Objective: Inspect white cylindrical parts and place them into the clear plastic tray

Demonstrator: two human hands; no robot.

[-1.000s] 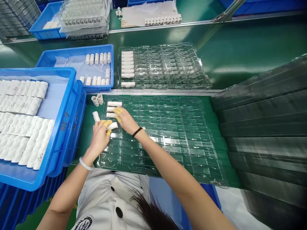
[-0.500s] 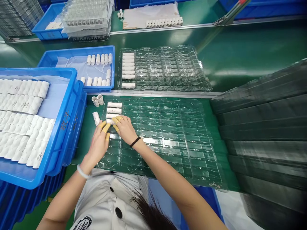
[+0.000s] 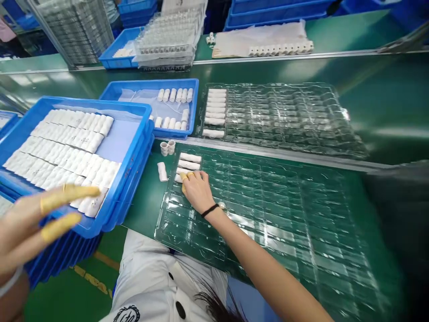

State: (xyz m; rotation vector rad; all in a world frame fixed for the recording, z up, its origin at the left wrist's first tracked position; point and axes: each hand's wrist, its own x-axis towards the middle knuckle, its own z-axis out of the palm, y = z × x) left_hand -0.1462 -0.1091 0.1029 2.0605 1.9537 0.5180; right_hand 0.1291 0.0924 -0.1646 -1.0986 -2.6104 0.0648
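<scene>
My left hand (image 3: 50,219), blurred and with yellow finger cots, is over the near corner of a blue bin (image 3: 132,120). Its fingers are stretched and apart, holding nothing. Rows of white tubes (image 3: 70,154) fill most of that bin. My right hand (image 3: 197,190), also in yellow finger cots, has bent fingers on the right end of a white tube (image 3: 178,179). This tube is the lowest of several in the left column of a clear blister tray (image 3: 261,210); the fingertips are partly hidden. A loose white tube (image 3: 162,171) lies left of the tray.
Two white tubes (image 3: 167,147) stand upright behind the loose one. A second blue bin (image 3: 196,89) holds more tubes. Another clear tray (image 3: 284,112) has a filled left column. Stacked clear trays (image 3: 170,40) stand at the back, and a dark stack (image 3: 398,197) on the right.
My left hand has left the clear tray and swung left to the bin of tubes. My right hand stays at the lowest tube. The view has shifted left.
</scene>
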